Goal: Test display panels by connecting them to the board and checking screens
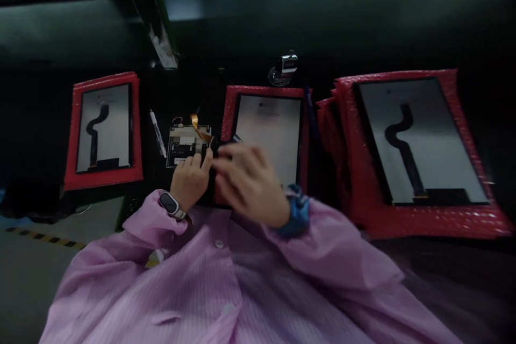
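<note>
My left hand point(191, 180) rests at the lower edge of a small circuit board point(185, 141), its fingers bent and its index fingertip against a dark connector point(213, 143). An orange ribbon cable point(198, 128) runs from above the board down to that connector. My right hand point(252, 180) is blurred by motion. Its fingers point left toward the connector, over the lower part of a display panel point(276, 118) on red bubble wrap point(229, 110). Whether it holds anything is too smeared to tell.
On the left, a panel point(115, 123) with a black flex cable lies on red wrap. A white pen point(157, 133) lies beside the board. At the right is a stack of red wrap point(358, 172) with another panel point(451, 145). A metallic object point(287, 67) stands behind the middle panel.
</note>
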Tool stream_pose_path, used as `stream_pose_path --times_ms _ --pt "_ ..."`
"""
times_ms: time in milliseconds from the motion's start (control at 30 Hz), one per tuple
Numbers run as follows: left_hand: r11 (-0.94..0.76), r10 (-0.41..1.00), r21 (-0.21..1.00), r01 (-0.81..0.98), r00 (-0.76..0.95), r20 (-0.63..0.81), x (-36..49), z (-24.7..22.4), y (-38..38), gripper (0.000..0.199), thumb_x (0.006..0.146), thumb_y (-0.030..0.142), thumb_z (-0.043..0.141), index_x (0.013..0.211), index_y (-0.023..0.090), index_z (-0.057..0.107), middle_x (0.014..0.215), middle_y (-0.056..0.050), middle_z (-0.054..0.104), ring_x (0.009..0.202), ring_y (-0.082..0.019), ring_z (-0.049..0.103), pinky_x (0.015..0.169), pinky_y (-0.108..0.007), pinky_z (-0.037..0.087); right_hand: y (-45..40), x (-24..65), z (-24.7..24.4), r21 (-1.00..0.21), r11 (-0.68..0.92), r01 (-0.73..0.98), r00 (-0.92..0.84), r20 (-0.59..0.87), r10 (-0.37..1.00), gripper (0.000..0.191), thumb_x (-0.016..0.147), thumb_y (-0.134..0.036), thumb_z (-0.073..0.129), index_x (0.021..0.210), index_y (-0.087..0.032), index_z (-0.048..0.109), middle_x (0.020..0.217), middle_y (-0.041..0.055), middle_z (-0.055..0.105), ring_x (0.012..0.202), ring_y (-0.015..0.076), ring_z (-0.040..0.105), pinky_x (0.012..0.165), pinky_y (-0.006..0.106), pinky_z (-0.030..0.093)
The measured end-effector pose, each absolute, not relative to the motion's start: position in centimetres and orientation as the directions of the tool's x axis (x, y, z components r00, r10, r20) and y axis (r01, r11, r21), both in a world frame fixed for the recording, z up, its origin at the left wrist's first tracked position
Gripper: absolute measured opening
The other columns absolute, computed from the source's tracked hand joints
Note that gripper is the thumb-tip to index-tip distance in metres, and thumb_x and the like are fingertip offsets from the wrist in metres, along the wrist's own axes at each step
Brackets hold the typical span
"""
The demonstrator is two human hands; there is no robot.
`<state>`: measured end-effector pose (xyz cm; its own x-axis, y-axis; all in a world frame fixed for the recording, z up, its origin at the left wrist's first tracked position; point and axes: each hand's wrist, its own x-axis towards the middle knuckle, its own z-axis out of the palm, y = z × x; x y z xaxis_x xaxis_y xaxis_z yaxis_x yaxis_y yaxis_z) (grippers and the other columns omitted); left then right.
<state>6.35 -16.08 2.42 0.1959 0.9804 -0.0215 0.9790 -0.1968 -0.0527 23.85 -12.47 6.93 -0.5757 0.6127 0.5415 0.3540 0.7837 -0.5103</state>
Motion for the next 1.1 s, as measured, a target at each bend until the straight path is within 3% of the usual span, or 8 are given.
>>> stream_pose_path --times_ms 133,200,333,633,833,1000,1100 --pt "-0.145 0.989 -0.104 0.984 0.148 0.022 7.0 1.1 -16.1 0.038 0.099 0.012 0.037 0.129 0.018 0.058 0.094 -0.011 0.065 0.080 -0.025 0.062 0.068 -0.040 0.047 -18.1 20.3 6.5 -0.476 0.853 0.216 -0.749 0.480 0.457 0.039 0.101 -0.044 0.049 0.129 -0.020 0.064 0.133 0.0134 0.061 0.121 0.0296 0.053 0.100 0.048 0.051" --pt "-0.103 0.992 -0.151 0.983 0.112 0.053 7.3 0.5 -16.1 0.038 0.099 0.010 0.034 0.128 0.017 0.058 0.091 -0.012 0.065 0.077 -0.024 0.061 0.065 -0.039 0.044 -19.1 19.4 6.0 -0.498 0.840 0.215 -0.741 0.477 0.473 0.049 0.101 -0.053 0.048 0.128 -0.015 0.065 0.140 0.0165 0.058 0.123 0.0308 0.051 0.103 0.048 0.051" --pt "-0.154 0.982 -0.194 0.969 0.171 0.075 7.3 0.2 -16.4 0.036 0.100 0.013 0.036 0.128 0.016 0.058 0.091 -0.012 0.065 0.079 -0.025 0.061 0.067 -0.039 0.044 -18.8 20.2 5.7 -0.628 0.756 0.186 -0.657 0.492 0.571 0.059 0.100 -0.054 0.048 0.137 -0.010 0.058 0.147 0.0215 0.050 0.131 0.0314 0.047 0.109 0.048 0.049" --pt "-0.206 0.978 -0.155 0.966 0.198 -0.068 7.4 2.0 -16.3 0.034 0.100 0.012 0.033 0.123 0.013 0.058 0.096 -0.014 0.064 0.084 -0.026 0.062 0.070 -0.038 0.044 -19.2 21.3 5.1 -0.613 0.744 0.266 -0.700 0.408 0.586 0.056 0.099 -0.056 0.048 0.141 -0.020 0.058 0.149 0.0206 0.043 0.135 0.0347 0.042 0.108 0.054 0.049" --pt "-0.188 0.975 -0.113 0.976 0.171 -0.145 7.6 2.8 -16.2 0.031 0.102 0.015 0.034 0.124 0.013 0.056 0.099 -0.014 0.063 0.090 -0.028 0.061 0.074 -0.039 0.046 -18.9 24.7 5.9 -0.676 0.669 0.309 -0.561 0.438 0.702 0.053 0.104 -0.045 0.042 0.152 -0.022 0.041 0.153 0.0177 0.038 0.138 0.0319 0.040 0.110 0.054 0.044" --pt "-0.205 0.971 -0.108 0.973 0.188 -0.150 7.5 3.2 -16.3 0.030 0.101 0.013 0.035 0.124 0.013 0.055 0.100 -0.014 0.063 0.088 -0.028 0.061 0.073 -0.040 0.047 -18.6 28.6 5.4 -0.670 0.481 0.565 -0.268 0.402 0.875 0.038 0.102 -0.029 0.051 0.140 -0.025 0.053 0.136 0.0125 0.056 0.125 0.0272 0.051 0.102 0.047 0.046" --pt "-0.223 0.974 -0.082 0.971 0.218 -0.066 7.4 3.6 -16.4 0.026 0.099 0.011 0.038 0.119 0.012 0.056 0.097 -0.013 0.063 0.086 -0.028 0.061 0.072 -0.040 0.049 -18.4 30.7 4.0 -0.641 0.284 0.713 -0.049 0.358 0.932 0.035 0.101 -0.036 0.053 0.133 -0.022 0.059 0.123 0.0129 0.062 0.114 0.0273 0.057 0.095 0.046 0.048"
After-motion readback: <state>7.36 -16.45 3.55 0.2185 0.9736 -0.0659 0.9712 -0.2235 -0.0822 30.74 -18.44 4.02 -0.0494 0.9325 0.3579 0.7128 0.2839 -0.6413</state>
